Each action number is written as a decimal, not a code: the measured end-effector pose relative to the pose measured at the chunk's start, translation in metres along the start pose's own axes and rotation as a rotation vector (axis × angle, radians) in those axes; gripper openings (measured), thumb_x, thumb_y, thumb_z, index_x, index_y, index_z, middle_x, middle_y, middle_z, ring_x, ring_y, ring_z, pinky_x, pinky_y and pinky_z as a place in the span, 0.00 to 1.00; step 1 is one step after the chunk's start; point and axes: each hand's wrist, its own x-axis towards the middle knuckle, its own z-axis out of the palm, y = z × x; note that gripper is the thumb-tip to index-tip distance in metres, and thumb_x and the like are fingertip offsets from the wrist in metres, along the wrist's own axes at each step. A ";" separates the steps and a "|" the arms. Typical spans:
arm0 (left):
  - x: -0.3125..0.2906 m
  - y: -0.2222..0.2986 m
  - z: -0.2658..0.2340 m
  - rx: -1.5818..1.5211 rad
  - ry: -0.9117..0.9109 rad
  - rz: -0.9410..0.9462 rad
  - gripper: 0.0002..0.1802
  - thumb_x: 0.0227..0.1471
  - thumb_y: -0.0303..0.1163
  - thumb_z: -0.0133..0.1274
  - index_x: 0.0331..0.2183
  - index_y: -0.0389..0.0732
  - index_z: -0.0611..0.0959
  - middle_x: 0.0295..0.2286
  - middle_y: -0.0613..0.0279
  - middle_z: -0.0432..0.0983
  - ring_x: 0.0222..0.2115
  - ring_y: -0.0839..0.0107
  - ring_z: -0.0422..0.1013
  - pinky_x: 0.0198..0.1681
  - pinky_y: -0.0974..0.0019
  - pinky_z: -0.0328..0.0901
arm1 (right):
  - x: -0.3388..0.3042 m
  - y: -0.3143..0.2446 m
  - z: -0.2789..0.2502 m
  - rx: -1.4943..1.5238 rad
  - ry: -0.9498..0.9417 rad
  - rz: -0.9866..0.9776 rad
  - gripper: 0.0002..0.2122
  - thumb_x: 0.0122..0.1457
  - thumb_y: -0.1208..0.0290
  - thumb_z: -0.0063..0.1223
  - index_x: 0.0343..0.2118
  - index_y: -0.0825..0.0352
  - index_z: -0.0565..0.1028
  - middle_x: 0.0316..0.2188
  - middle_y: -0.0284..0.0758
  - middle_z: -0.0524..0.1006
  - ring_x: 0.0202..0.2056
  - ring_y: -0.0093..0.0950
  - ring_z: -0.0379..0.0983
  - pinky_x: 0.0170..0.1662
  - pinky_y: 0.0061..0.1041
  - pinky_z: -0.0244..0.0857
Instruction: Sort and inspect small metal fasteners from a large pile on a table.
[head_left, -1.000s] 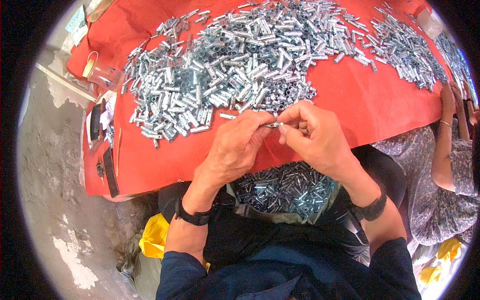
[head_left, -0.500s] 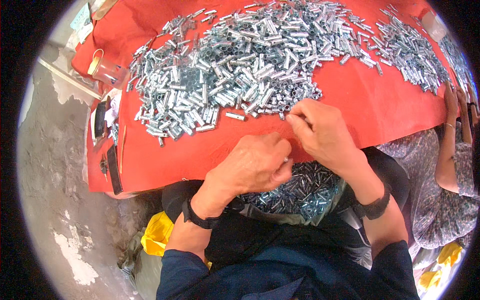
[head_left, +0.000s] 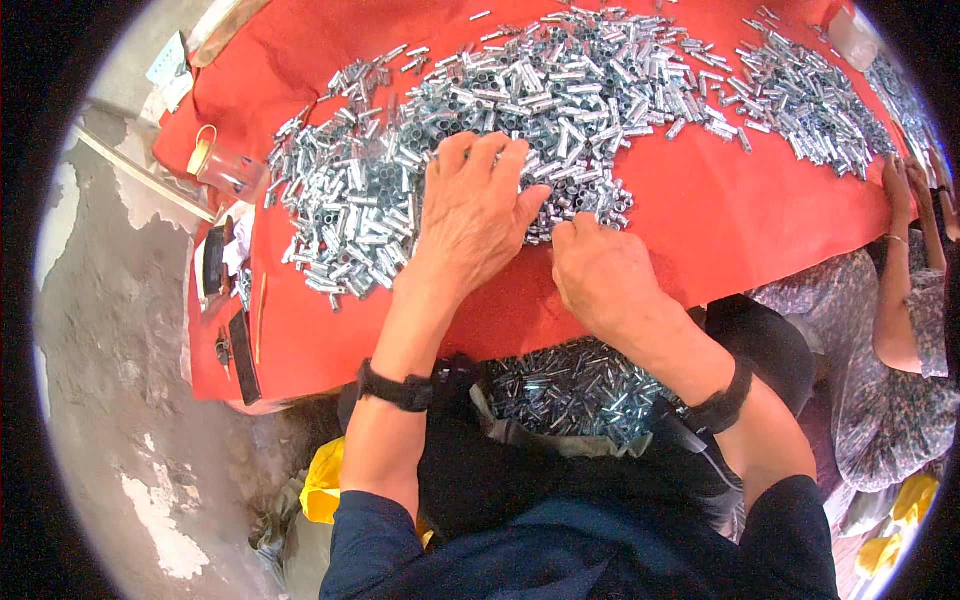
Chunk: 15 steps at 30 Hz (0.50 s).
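A broad heap of short shiny metal tubes (head_left: 350, 215) covers the middle of a red cloth (head_left: 720, 220). My left hand (head_left: 475, 205) lies over the heap's front part, its fingers stretched forward and the thumb apart. To its right, at the heap's near edge, my right hand (head_left: 605, 270) is closed, fingertips curled together; whatever they hold, if anything, is hidden. Below the cloth's front edge, at my lap, an open bag (head_left: 600, 444) contains many small, thin metal pieces (head_left: 575, 390).
Another tube pile (head_left: 815, 105) lies at the right, near a co-worker's hands (head_left: 900, 190). A clear plastic jar (head_left: 230, 170) lies at the left, with a dark flat bar (head_left: 243, 357) nearer me. A bare, peeling wall (head_left: 120, 350) stands beyond the cloth's left side.
My left hand has moved forward and left from the cloth's front edge onto the heap, its fingers opening out. My right hand has shifted slightly down and stays closed.
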 end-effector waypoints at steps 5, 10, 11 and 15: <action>-0.007 0.002 0.009 0.055 -0.136 -0.021 0.17 0.52 0.33 0.57 0.46 0.50 0.81 0.45 0.63 0.73 0.49 0.54 0.63 0.50 0.49 0.61 | -0.007 0.009 -0.002 0.062 0.001 0.017 0.06 0.51 0.75 0.54 0.31 0.71 0.73 0.29 0.45 0.76 0.28 0.40 0.79 0.31 0.37 0.74; -0.019 0.002 0.001 0.006 -0.135 0.009 0.16 0.49 0.28 0.58 0.43 0.48 0.81 0.44 0.62 0.73 0.48 0.53 0.65 0.50 0.51 0.61 | -0.015 0.020 -0.016 0.202 0.002 0.105 0.07 0.55 0.74 0.52 0.33 0.71 0.70 0.29 0.47 0.76 0.29 0.47 0.77 0.33 0.43 0.72; -0.023 0.003 -0.001 0.006 -0.138 0.009 0.16 0.49 0.28 0.58 0.43 0.48 0.81 0.44 0.62 0.73 0.48 0.53 0.65 0.50 0.51 0.61 | -0.016 0.021 -0.018 0.257 0.019 0.135 0.06 0.56 0.73 0.52 0.33 0.70 0.70 0.29 0.48 0.75 0.30 0.48 0.75 0.33 0.44 0.69; -0.034 0.009 -0.012 -0.015 -0.120 -0.016 0.16 0.46 0.25 0.60 0.40 0.46 0.83 0.43 0.61 0.73 0.47 0.53 0.65 0.51 0.53 0.60 | -0.020 0.025 -0.013 0.344 0.085 0.157 0.06 0.56 0.76 0.53 0.33 0.70 0.68 0.27 0.48 0.74 0.30 0.49 0.73 0.32 0.43 0.66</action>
